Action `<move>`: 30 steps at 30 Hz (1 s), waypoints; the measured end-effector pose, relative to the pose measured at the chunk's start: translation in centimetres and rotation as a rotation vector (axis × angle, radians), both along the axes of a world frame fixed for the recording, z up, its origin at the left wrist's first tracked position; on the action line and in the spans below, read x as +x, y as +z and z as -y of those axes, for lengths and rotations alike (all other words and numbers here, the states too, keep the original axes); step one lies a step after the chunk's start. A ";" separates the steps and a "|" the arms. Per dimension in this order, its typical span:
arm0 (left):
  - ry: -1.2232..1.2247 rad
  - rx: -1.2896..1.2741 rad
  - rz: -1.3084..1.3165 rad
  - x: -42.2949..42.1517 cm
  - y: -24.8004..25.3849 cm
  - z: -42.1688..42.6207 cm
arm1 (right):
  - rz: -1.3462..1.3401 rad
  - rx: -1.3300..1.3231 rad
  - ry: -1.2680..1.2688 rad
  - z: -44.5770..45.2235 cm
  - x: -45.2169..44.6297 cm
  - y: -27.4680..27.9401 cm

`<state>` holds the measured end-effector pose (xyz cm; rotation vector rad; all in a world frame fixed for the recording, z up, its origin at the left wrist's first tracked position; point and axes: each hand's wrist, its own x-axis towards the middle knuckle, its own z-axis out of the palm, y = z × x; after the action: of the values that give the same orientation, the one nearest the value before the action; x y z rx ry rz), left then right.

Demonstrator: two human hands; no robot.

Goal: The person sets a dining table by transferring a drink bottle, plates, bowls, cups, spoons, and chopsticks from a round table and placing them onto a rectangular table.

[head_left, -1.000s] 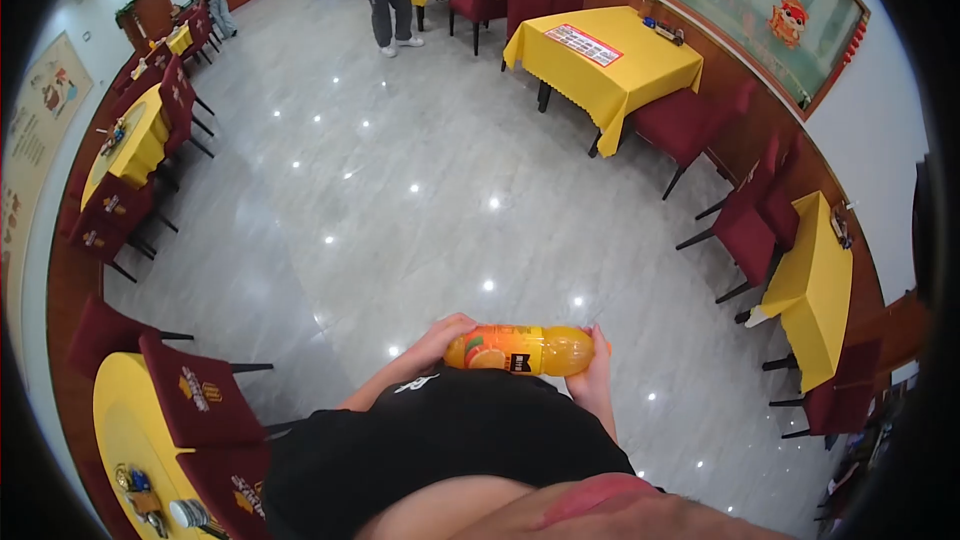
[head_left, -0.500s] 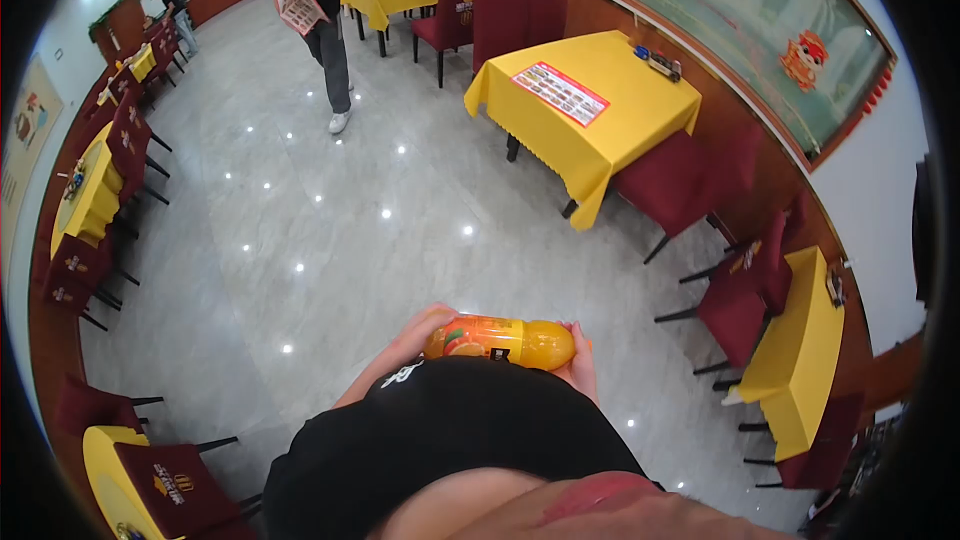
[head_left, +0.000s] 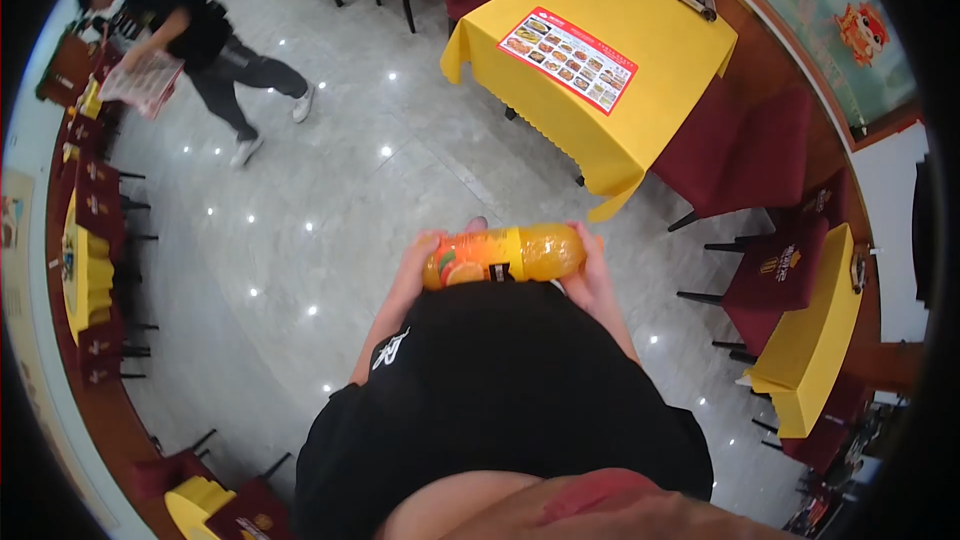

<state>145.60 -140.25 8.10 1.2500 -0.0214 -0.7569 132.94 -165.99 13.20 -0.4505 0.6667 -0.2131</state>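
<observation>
A large bottle of orange juice (head_left: 503,254) lies sideways in front of my black shirt, held between both hands. Its label shows orange fruit, and a yellow band runs around its middle. My left hand (head_left: 420,250) is closed around the end at the left. At the opposite end, my right hand (head_left: 590,275) grips the bottle near its orange cap (head_left: 598,241). The undersides of the bottle and part of my fingers are hidden.
Ahead on the right is a table with a yellow cloth (head_left: 560,0), bearing a red-edged menu sheet (head_left: 570,58). Maroon chairs (head_left: 745,160) stand beside it. A person (head_left: 190,35) carrying printed sheets (head_left: 145,82) walks at the upper left. More tables line both walls.
My view has tilted down and the table looks nearer. The person with the sheets has moved to the left side and turned. Both hands still hold the bottle, now higher in view.
</observation>
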 end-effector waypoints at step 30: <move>0.140 0.641 -0.245 51.6 -8.0 31.5 | -0.228 -1.827 0.363 53.5 73.6 -6.0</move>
<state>197.24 -171.78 0.10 1.7293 0.5405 -0.8184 206.58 -219.45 7.21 -2.3484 0.4283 -0.3910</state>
